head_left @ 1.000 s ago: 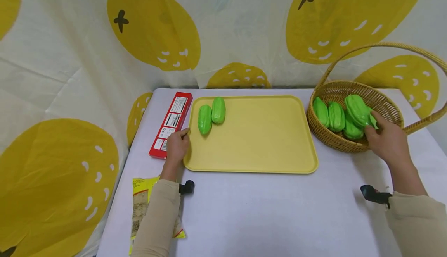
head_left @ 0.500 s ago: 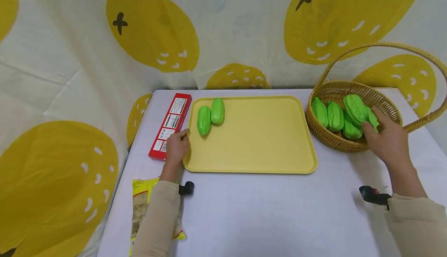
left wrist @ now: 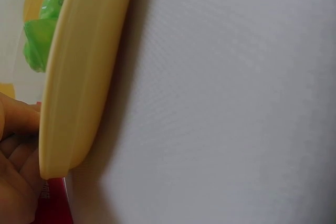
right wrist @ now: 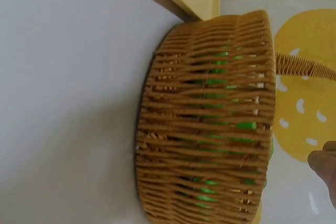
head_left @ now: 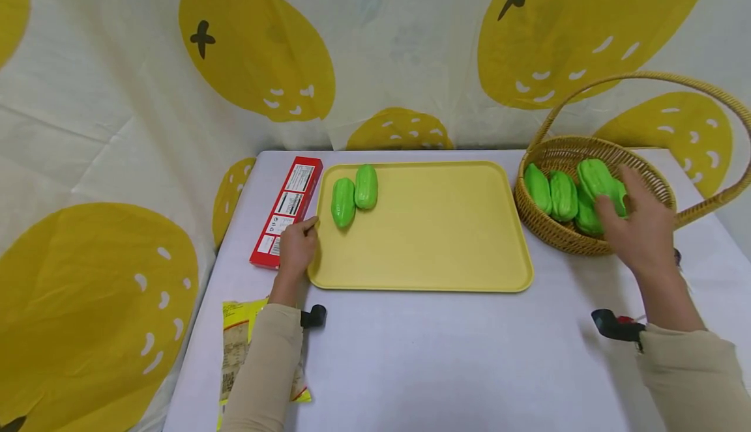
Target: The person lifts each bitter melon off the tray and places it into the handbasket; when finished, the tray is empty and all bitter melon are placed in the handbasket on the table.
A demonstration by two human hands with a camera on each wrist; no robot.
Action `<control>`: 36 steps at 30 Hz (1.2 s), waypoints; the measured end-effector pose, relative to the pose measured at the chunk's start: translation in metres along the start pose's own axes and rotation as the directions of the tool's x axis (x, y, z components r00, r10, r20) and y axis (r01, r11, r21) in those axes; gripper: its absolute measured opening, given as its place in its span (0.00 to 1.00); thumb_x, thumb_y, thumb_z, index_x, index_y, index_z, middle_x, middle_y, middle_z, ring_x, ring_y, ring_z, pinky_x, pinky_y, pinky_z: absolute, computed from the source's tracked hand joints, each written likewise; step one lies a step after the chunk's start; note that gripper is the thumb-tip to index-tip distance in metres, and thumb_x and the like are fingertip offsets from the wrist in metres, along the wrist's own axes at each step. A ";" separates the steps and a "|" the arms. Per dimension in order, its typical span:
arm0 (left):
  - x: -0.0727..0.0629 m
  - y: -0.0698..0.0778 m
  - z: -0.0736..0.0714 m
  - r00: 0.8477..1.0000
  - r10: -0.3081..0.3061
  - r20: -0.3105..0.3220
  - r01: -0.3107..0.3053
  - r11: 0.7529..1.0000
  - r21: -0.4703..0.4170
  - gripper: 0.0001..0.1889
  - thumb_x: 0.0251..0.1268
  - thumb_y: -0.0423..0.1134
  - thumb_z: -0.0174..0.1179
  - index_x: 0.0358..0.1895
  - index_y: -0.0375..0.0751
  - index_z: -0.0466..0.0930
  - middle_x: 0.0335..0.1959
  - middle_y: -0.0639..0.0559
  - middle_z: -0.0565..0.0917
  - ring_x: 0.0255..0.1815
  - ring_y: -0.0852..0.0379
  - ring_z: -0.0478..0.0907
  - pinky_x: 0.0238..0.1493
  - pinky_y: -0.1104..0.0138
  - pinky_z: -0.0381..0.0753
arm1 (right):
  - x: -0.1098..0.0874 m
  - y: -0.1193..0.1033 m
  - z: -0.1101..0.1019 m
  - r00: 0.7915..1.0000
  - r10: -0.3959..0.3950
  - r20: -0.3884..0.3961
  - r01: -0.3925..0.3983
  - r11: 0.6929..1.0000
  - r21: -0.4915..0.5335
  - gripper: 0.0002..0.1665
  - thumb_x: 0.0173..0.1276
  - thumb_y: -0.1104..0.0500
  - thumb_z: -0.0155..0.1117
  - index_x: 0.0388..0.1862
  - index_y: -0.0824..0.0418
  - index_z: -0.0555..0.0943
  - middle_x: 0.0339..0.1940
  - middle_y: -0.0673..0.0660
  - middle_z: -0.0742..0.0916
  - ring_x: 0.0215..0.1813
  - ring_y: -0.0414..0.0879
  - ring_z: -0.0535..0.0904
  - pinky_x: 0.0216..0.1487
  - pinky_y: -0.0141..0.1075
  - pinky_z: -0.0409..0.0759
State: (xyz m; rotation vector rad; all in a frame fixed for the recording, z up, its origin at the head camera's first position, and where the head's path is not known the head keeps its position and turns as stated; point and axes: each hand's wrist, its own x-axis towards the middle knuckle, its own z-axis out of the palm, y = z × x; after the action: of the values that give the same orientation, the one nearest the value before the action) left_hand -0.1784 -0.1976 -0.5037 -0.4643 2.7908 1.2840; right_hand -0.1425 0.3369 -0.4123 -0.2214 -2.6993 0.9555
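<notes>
At the tray's left side my left hand (head_left: 298, 244) pinches the rim of the yellow tray (head_left: 422, 275); the left wrist view shows the thumb against that rim (left wrist: 79, 103) and the other fingers curled. Two glossy green ridged star fruits (head_left: 343, 202) lie side by side in the tray's upper left. My right hand (head_left: 642, 227) hovers over the near right side of the wicker basket (head_left: 566, 240), thumb and fingers spread apart, holding nothing. Several more green star fruits (head_left: 563, 196) are in the basket, one lying on top of others; the hand hides part of the rightmost.
A red box (head_left: 287, 210) with white labels lies left of the tray. A yellow packet (head_left: 235, 341) is partly under the left forearm. The basket's tall handle (head_left: 645, 75) arches above it, and a patterned cloth (head_left: 411, 47) hangs behind the table.
My right hand has let go of the rightmost star fruit in the basket, spread its fingers and shifted slightly left. The left hand and tray stay where they were.
</notes>
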 end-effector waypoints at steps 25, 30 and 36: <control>-0.001 0.000 -0.001 1.000 0.000 -0.005 0.000 1.000 -0.006 0.21 0.77 0.33 0.50 0.69 0.42 0.76 0.70 0.42 0.78 0.64 0.45 0.77 0.57 0.57 0.79 | -0.002 -0.047 0.048 0.983 -0.163 0.088 0.143 0.970 0.197 0.34 0.78 0.52 0.55 0.80 0.56 0.65 0.80 0.61 0.69 0.82 0.53 0.61 0.68 0.15 0.65; -0.001 0.000 -0.001 1.000 0.019 -0.017 -0.019 1.000 0.000 0.20 0.77 0.33 0.51 0.68 0.41 0.77 0.69 0.41 0.79 0.67 0.44 0.77 0.62 0.54 0.80 | -0.003 -0.053 0.057 0.975 -0.183 0.129 0.150 0.961 0.231 0.33 0.78 0.53 0.55 0.80 0.56 0.65 0.81 0.62 0.67 0.81 0.57 0.61 0.65 0.13 0.66; 0.001 0.000 -0.001 0.999 0.022 -0.023 -0.022 1.000 0.004 0.20 0.77 0.33 0.51 0.68 0.41 0.78 0.68 0.41 0.80 0.70 0.44 0.75 0.66 0.53 0.79 | -0.005 -0.057 0.063 0.972 -0.181 0.146 0.153 0.971 0.185 0.33 0.78 0.50 0.57 0.79 0.53 0.67 0.79 0.62 0.70 0.71 0.60 0.75 0.54 0.10 0.67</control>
State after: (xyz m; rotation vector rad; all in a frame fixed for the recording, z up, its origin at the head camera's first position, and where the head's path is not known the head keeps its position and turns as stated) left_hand -0.1792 -0.1981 -0.5031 -0.4523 2.8245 1.2853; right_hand -0.1602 0.2543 -0.4243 0.1238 -2.7037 1.1935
